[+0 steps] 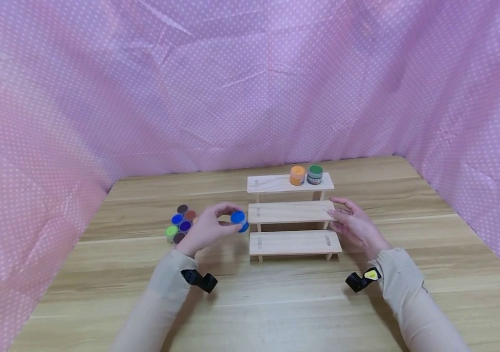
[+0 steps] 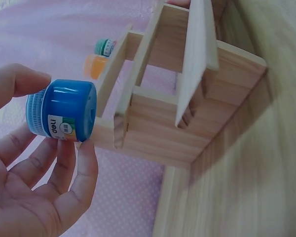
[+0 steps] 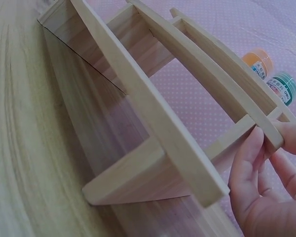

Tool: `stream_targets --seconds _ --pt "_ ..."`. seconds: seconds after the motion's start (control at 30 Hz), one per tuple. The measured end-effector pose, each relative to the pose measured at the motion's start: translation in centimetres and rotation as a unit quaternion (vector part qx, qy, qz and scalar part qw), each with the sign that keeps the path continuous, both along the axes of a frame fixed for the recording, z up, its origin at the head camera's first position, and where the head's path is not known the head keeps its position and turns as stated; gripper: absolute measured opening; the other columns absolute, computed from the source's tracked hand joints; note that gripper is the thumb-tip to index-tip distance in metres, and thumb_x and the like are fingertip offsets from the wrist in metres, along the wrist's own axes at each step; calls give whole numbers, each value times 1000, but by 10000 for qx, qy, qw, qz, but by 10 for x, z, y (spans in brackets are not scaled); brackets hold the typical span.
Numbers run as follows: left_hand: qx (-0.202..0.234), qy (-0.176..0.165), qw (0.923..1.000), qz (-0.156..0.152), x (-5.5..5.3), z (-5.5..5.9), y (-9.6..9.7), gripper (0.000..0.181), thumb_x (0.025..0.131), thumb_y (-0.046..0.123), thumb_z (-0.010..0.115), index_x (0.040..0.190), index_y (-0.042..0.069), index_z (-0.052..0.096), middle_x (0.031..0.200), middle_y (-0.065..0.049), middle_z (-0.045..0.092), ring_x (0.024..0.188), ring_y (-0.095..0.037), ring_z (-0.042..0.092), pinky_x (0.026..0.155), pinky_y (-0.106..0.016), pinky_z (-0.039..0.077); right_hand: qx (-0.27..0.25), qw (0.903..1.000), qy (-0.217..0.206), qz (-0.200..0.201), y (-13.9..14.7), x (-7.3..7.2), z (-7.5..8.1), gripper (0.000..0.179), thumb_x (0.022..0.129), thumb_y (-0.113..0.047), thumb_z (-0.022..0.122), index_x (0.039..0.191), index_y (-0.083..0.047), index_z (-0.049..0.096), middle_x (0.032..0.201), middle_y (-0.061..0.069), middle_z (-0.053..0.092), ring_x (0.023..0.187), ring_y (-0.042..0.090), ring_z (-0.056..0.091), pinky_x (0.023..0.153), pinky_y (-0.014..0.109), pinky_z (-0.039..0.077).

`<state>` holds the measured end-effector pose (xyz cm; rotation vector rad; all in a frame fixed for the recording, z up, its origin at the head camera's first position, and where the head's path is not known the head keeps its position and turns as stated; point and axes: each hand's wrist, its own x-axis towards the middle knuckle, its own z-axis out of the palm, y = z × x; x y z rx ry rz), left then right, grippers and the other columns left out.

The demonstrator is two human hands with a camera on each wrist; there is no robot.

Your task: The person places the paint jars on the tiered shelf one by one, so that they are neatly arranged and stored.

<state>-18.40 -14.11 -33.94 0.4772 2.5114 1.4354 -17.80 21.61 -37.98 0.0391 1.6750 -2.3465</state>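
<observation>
Between the thumb and fingers of my left hand point(image 1: 207, 229) is a blue paint jar point(image 1: 239, 221), held just left of a three-step wooden display stand point(image 1: 291, 243). The left wrist view shows this blue jar point(image 2: 71, 111) tipped on its side, its label facing the camera. My right hand point(image 1: 356, 228) grips the right end of the stand's middle shelf; in the right wrist view the thumb and fingers point(image 3: 246, 163) pinch that board's end. An orange paint jar point(image 1: 297, 175) and a green paint jar point(image 1: 315, 175) stand side by side toward the right of the top shelf.
Several more paint jars point(image 1: 177, 219) cluster on the wooden table point(image 1: 113, 274) left of the stand, partly hidden behind my left hand. A pink dotted cloth point(image 1: 250, 88) hangs behind the table and along both sides.
</observation>
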Motion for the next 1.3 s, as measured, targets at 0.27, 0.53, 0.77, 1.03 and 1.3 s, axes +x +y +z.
stream_targets --seconds 0.27,0.53,0.77,1.03,1.3 --pt "499 252 9983 141 -7 10 16 35 83 17 69 117 11 61 116 -5 62 111 -22 56 91 -36 52 26 10000 -6 -3 -1 0 1 27 91 -4 55 110 -22 50 85 -5 63 72 4 59 66 16 52" --pt "864 527 9942 352 -16 18 31 38 85 16 67 122 11 59 122 -7 59 116 -22 54 95 -39 49 117 9999 31 -16 0 2 -1 29 91 -6 56 115 -20 48 87 -6 62 72 4 59 67 15 52" --pt "994 701 9921 323 -28 21 41 39 86 18 67 123 10 59 120 -5 60 115 -21 53 94 -39 50 282 9995 125 -33 -1 1 -2 27 92 -7 55 108 -27 50 88 -7 62 74 3 59 68 15 53" --pt "1060 810 9899 486 -37 24 50 37 86 19 66 122 10 60 124 -6 58 117 -21 52 93 -38 51 142 9998 111 -63 -2 2 -3 29 92 -7 55 116 -21 47 88 -6 60 72 3 59 67 15 53" --pt "1118 860 9891 430 -45 21 58 35 84 19 69 118 11 63 120 -7 60 112 -21 54 92 -35 51 31 9999 130 -36 -1 2 -5 27 92 -6 55 111 -25 50 88 -5 60 71 3 58 67 15 53"
